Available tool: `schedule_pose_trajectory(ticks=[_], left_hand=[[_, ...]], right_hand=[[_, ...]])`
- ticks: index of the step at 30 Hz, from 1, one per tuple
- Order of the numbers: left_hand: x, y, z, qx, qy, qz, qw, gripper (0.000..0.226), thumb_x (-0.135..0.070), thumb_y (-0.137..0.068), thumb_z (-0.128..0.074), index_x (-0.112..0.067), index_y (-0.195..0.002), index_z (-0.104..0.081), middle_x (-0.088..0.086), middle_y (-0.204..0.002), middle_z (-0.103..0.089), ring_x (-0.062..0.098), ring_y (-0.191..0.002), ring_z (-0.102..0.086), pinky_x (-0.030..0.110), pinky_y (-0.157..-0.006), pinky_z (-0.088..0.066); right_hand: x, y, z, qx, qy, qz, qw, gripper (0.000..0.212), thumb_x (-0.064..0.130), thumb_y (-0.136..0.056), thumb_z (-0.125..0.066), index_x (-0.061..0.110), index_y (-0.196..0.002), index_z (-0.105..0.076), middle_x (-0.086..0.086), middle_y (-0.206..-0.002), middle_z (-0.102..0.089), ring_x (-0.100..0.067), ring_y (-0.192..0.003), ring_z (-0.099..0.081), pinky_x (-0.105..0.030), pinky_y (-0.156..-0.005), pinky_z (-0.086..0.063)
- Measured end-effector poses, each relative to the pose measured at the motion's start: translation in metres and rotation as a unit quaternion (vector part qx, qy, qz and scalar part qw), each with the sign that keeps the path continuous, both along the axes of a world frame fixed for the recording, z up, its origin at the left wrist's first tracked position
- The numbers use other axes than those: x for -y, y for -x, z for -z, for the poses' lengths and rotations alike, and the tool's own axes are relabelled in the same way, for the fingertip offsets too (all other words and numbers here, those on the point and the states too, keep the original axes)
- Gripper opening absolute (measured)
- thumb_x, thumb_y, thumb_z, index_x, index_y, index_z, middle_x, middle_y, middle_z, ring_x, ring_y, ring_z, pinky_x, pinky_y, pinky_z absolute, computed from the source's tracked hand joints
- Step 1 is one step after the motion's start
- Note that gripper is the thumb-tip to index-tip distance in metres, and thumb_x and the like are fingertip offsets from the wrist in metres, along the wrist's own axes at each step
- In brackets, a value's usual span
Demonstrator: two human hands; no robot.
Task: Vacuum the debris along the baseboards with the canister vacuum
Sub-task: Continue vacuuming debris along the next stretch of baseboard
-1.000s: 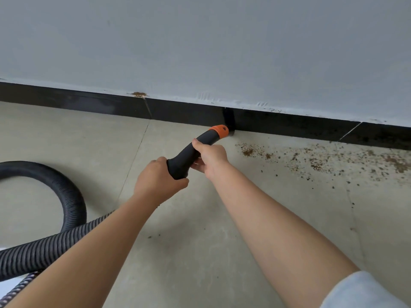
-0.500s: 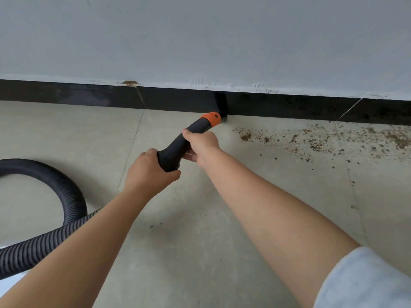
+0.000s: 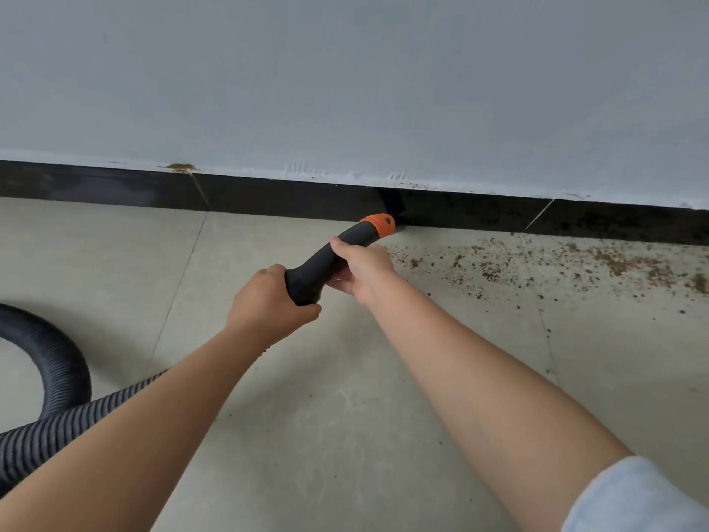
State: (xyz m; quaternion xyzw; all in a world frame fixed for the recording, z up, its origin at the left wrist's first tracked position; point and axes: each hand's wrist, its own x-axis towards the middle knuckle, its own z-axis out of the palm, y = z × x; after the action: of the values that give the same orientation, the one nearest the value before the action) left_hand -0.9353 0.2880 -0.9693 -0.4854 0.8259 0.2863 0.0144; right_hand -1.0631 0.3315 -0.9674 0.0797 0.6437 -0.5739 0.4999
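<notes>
Two hands on one tool. Nearest, ribbed black hose (image 3: pixel 50 428) loops over the floor (image 3: pixel 307 435) at left: looks flexible and springy, likely to drag and tug back, so steering is best done at the rigid part. Left hand (image 3: pixel 268 307) wraps fully round the butt of the black handle (image 3: pixel 318 266), fingers curled tight. Right hand (image 3: pixel 362 268) grips further up, thumb on top, fingers under. Handle looks stiff, light, matte, with little chance of slipping. Beyond, orange collar (image 3: pixel 378 224) sits at the foot of the black baseboard (image 3: pixel 268 195); nozzle tip hidden against it. Brown debris (image 3: pixel 537 263) lies scattered to the right along the baseboard, uncollected. Grey wall (image 3: pixel 345 78) above.
</notes>
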Motion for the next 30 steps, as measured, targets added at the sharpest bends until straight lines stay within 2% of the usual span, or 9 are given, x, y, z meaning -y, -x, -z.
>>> schedule_pose_trajectory(ticks=[3,7,13,17,20,23,27,30], left_hand=[[-0.007,0.018,0.002,0.013,0.008,0.023,1.000,0.035,-0.033,-0.072,-0.069,-0.012,-0.091,-0.049,0.001,-0.083,-0.055,0.017,-0.068,-0.051,0.024,-0.048,-0.032],[-0.022,0.044,0.007,0.016,0.004,0.051,0.999,0.035,-0.033,-0.072,-0.069,-0.013,-0.092,-0.048,0.002,-0.086,-0.055,0.017,-0.070,-0.052,0.023,-0.048,-0.032],[-0.049,0.088,0.013,0.015,0.000,0.098,0.995,0.040,-0.035,-0.073,-0.069,-0.012,-0.099,-0.048,0.002,-0.091,-0.052,0.019,-0.077,-0.051,0.025,-0.059,-0.037],[-0.066,0.112,0.018,0.023,-0.025,0.132,0.991,0.048,-0.039,-0.074,-0.071,-0.012,-0.107,-0.049,0.001,-0.093,-0.052,0.019,-0.080,-0.054,0.027,-0.064,-0.043],[-0.075,0.124,0.022,0.020,-0.040,0.143,0.989,0.048,-0.039,-0.074,-0.071,-0.012,-0.108,-0.049,0.000,-0.093,-0.052,0.018,-0.080,-0.053,0.026,-0.065,-0.044],[-0.083,0.132,0.024,0.009,-0.044,0.149,0.988,0.050,-0.039,-0.075,-0.071,-0.012,-0.109,-0.048,0.003,-0.099,-0.053,0.018,-0.081,-0.052,0.026,-0.066,-0.043],[-0.083,0.131,0.022,-0.012,-0.047,0.142,0.989,0.047,-0.037,-0.075,-0.072,-0.012,-0.107,-0.048,0.002,-0.098,-0.052,0.017,-0.081,-0.050,0.025,-0.065,-0.040],[-0.075,0.119,0.017,-0.034,-0.035,0.122,0.991,0.042,-0.035,-0.075,-0.072,-0.015,-0.099,-0.045,0.001,-0.093,-0.051,0.016,-0.079,-0.049,0.023,-0.058,-0.035]], right_hand=[[-0.011,0.014,0.004,0.001,-0.013,0.020,1.000,0.047,0.012,-0.085,-0.068,0.002,-0.126,-0.047,-0.017,-0.120,-0.060,-0.031,-0.101,-0.063,-0.037,-0.065,-0.056],[-0.030,0.035,0.009,-0.008,-0.013,0.052,0.999,0.045,0.013,-0.086,-0.067,0.001,-0.125,-0.048,-0.017,-0.118,-0.061,-0.031,-0.098,-0.063,-0.036,-0.064,-0.055],[-0.065,0.074,0.011,-0.019,-0.029,0.093,0.995,0.044,0.012,-0.087,-0.066,0.001,-0.125,-0.047,-0.017,-0.121,-0.059,-0.033,-0.103,-0.061,-0.037,-0.066,-0.054],[-0.089,0.095,0.016,-0.018,-0.023,0.120,0.992,0.040,0.010,-0.087,-0.065,0.000,-0.122,-0.049,-0.018,-0.119,-0.060,-0.030,-0.093,-0.061,-0.034,-0.057,-0.051],[-0.102,0.105,0.019,-0.024,-0.030,0.137,0.990,0.042,0.009,-0.087,-0.065,0.001,-0.125,-0.049,-0.018,-0.121,-0.060,-0.031,-0.094,-0.061,-0.036,-0.061,-0.051],[-0.110,0.111,0.019,-0.028,-0.025,0.148,0.988,0.041,0.009,-0.088,-0.064,0.001,-0.125,-0.049,-0.019,-0.120,-0.060,-0.030,-0.092,-0.061,-0.033,-0.057,-0.051],[-0.111,0.110,0.015,-0.040,-0.012,0.152,0.987,0.034,0.009,-0.088,-0.064,0.001,-0.119,-0.051,-0.018,-0.119,-0.060,-0.031,-0.097,-0.062,-0.035,-0.065,-0.053],[-0.099,0.100,0.007,-0.058,0.004,0.135,0.989,0.029,0.010,-0.087,-0.064,0.003,-0.112,-0.051,-0.017,-0.120,-0.060,-0.032,-0.105,-0.061,-0.037,-0.071,-0.054]])
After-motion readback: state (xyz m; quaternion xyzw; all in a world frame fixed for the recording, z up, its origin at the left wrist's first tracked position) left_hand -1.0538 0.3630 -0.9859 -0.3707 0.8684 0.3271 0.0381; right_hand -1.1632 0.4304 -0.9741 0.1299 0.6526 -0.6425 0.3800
